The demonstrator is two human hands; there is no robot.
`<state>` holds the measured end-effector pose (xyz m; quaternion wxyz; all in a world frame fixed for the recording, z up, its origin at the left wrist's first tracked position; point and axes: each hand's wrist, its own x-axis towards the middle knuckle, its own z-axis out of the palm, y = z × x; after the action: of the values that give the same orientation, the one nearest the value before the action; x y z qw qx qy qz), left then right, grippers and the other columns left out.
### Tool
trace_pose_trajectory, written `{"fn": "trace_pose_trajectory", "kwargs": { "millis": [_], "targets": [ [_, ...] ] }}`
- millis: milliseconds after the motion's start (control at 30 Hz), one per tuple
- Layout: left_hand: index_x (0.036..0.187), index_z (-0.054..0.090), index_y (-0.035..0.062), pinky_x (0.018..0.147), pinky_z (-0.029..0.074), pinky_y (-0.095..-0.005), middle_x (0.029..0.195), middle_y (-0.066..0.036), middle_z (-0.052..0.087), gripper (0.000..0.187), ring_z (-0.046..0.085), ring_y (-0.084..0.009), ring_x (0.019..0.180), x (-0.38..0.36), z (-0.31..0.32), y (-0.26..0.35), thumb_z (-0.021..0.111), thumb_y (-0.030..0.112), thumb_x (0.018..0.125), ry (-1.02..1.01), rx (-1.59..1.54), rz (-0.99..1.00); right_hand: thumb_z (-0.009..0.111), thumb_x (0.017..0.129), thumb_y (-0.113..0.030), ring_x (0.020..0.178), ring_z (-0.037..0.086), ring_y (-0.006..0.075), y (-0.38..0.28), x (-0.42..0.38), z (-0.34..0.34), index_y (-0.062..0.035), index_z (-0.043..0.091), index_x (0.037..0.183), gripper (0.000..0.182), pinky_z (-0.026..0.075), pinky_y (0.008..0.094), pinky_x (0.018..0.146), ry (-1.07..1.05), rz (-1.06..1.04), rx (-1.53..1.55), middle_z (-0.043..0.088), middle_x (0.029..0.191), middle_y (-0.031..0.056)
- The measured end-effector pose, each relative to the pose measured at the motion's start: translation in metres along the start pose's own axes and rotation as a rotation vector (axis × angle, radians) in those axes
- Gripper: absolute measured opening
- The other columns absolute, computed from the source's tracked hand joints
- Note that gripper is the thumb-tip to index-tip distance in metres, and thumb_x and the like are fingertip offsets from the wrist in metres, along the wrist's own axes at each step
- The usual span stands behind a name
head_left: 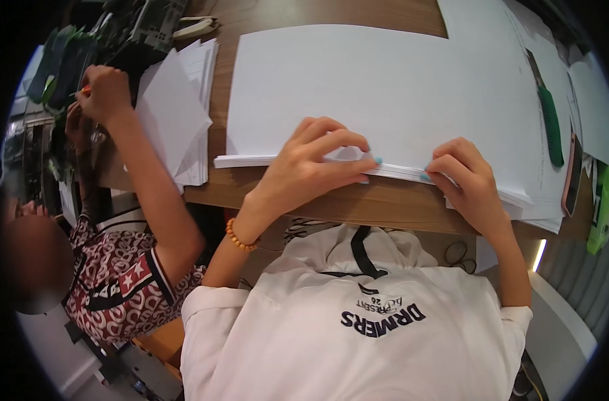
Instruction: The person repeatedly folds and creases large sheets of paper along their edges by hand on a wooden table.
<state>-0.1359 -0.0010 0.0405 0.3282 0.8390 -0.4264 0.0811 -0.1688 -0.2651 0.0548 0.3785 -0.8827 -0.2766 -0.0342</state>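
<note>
A thick stack of large white paper sheets (384,87) lies on the wooden table (378,204), its near edge by the table's front. My left hand (311,170), with a bead bracelet on the wrist, pinches the top sheets at that near edge between thumb and fingers. My right hand (466,182) sits a little to the right, fingers curled over the same edge and pressing on the sheets. Both hands have light blue nails. My white shirt fills the bottom of the view.
A person in a red patterned shirt (117,281) sits at the left, hands (104,93) raised over dark equipment. A smaller paper pile (177,113) lies beside them. A green-handled tool (551,127), a phone (573,175) and more sheets lie at the right.
</note>
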Motion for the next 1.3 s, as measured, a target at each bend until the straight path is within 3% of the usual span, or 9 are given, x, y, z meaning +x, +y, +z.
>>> {"fn": "trace_pose_trajectory", "kwargs": {
  "millis": [333,400,567,767,833,933,1133,1233,1300],
  "targets": [
    [0.089,0.072,0.0130,0.073,0.045,-0.0291,0.100,0.002,0.065,0.026,0.056,-0.0186,0.084,0.026,0.035,0.035,0.077,0.017,0.064,0.120,0.007,0.101,0.068,0.071,0.000,0.074,0.053,0.0243,0.000,0.000,-0.003,-0.0034,0.053,0.076,0.016,0.044,0.0343,0.067,0.024,-0.002,0.002,0.054,0.083,0.0070],
    [0.085,0.070,0.0112,0.071,0.047,-0.0311,0.092,0.002,0.061,0.014,0.055,-0.0171,0.082,0.027,0.040,0.027,0.072,0.015,0.072,0.055,-0.034,0.021,0.069,0.071,-0.001,0.074,0.054,0.0237,0.003,-0.003,-0.010,-0.0039,0.055,0.076,0.016,0.044,0.0342,0.067,0.008,0.036,0.022,0.054,0.083,0.0066],
    [0.085,0.072,0.0131,0.062,0.046,-0.0276,0.088,0.002,0.062,0.017,0.051,-0.0161,0.074,0.031,0.041,0.034,0.074,0.006,0.069,0.067,-0.148,-0.094,0.072,0.071,-0.006,0.075,0.055,0.0212,0.009,-0.020,-0.047,-0.0062,0.061,0.078,0.013,0.044,0.0321,0.066,-0.035,0.024,-0.110,0.057,0.080,0.0047],
    [0.086,0.072,0.0133,0.062,0.048,-0.0279,0.091,0.002,0.060,0.017,0.050,-0.0164,0.074,0.035,0.040,0.049,0.071,0.005,0.072,-0.016,-0.101,-0.060,0.071,0.071,-0.003,0.068,0.054,0.0177,0.011,-0.035,-0.068,-0.0018,0.065,0.080,0.011,0.043,0.0286,0.063,-0.056,0.365,0.159,0.062,0.076,0.0058],
    [0.088,0.072,0.0136,0.062,0.048,-0.0278,0.093,0.002,0.060,0.018,0.049,-0.0164,0.075,0.039,0.043,0.058,0.070,0.004,0.072,-0.046,-0.067,-0.031,0.070,0.071,-0.006,0.067,0.056,0.0177,0.007,-0.034,-0.082,-0.0005,0.065,0.081,0.012,0.044,0.0280,0.062,-0.251,0.532,0.090,0.061,0.069,0.0066],
    [0.090,0.072,0.0138,0.062,0.048,-0.0271,0.096,0.003,0.060,0.021,0.049,-0.0163,0.075,0.043,0.045,0.060,0.069,0.002,0.073,-0.066,-0.048,0.013,0.070,0.072,-0.008,0.066,0.056,0.0174,0.014,-0.036,-0.085,-0.0003,0.065,0.078,0.011,0.043,0.0290,0.060,-0.277,0.559,0.125,0.061,0.066,0.0071],
    [0.093,0.070,0.0101,0.078,0.048,-0.0355,0.104,-0.002,0.061,0.019,0.055,-0.0216,0.086,0.044,0.030,0.061,0.070,0.012,0.075,-0.172,0.132,-0.026,0.068,0.070,-0.017,0.067,0.059,0.0265,0.007,-0.016,-0.077,-0.0027,0.054,0.074,0.020,0.045,0.0367,0.061,-0.288,0.577,-0.081,0.060,0.069,0.0096],
    [0.111,0.058,-0.0080,0.097,0.040,-0.0418,0.132,-0.012,0.050,0.047,0.048,-0.0310,0.121,0.055,0.047,0.088,0.067,0.023,0.078,-0.110,0.111,0.124,0.070,0.070,-0.020,0.067,0.057,0.0275,0.017,-0.025,-0.075,-0.0034,0.049,0.074,0.027,0.045,0.0367,0.061,-0.232,0.442,-0.148,0.059,0.070,0.0092],
    [0.118,0.055,-0.0059,0.101,0.037,-0.0424,0.135,-0.011,0.047,0.051,0.046,-0.0297,0.123,0.053,0.059,0.084,0.065,0.027,0.080,-0.209,0.083,0.113,0.071,0.070,-0.021,0.066,0.057,0.0266,0.019,-0.029,-0.076,-0.0033,0.050,0.075,0.028,0.045,0.0360,0.061,-0.215,0.452,-0.125,0.059,0.071,0.0094]
  ]
}}
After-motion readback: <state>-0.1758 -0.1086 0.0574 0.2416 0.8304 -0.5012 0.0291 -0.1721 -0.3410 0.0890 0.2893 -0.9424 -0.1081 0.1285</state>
